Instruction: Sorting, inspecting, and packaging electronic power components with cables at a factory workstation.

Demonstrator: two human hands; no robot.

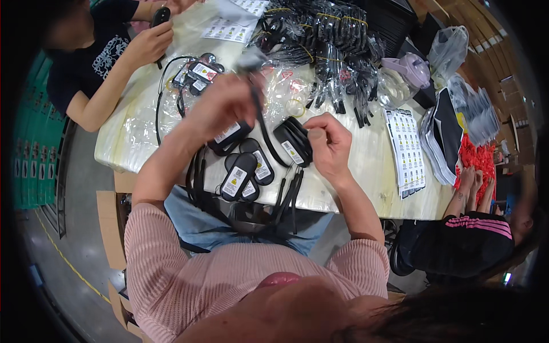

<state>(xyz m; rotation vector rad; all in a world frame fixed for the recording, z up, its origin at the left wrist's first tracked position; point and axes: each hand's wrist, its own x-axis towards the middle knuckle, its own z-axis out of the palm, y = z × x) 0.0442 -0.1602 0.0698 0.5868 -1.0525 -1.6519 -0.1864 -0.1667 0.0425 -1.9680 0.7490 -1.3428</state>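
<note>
Nearest the lens: the person's own pink ribbed sleeves (pixel 171 268), forearms rising from the lower edge toward the table (pixel 372 171), which is covered in pale plastic sheeting.

Right hand (pixel 329 143): fingers curled shut around a black oval device with a white label (pixel 293 143), held just above the table's near edge. Black cords (pixel 287 197) hang from it down over the edge toward the lap.

Left hand (pixel 226 103): raised and blurred, fingers pinched closed on a thin black strap (pixel 260 117) that runs down toward the device in the right hand. How tightly it grips, I cannot tell exactly.

Below the left hand: a cluster of labelled black devices (pixel 243 174) lying flat, touching one another, near the table's front edge.

Far side of table: a heap of bundled black cords in clear bags (pixel 326 40), bound with yellow bands.

Right of the person: a label sheet (pixel 407 151) lying flat on the table; beside it a stack of dark pouches (pixel 449 134) and a lilac lidded jug (pixel 409 68).

Upper left: another person's hand (pixel 148 43) holding a black device (pixel 161 16).

Lower right: a second co-worker's black sleeve with pink stripes (pixel 480 226).
</note>
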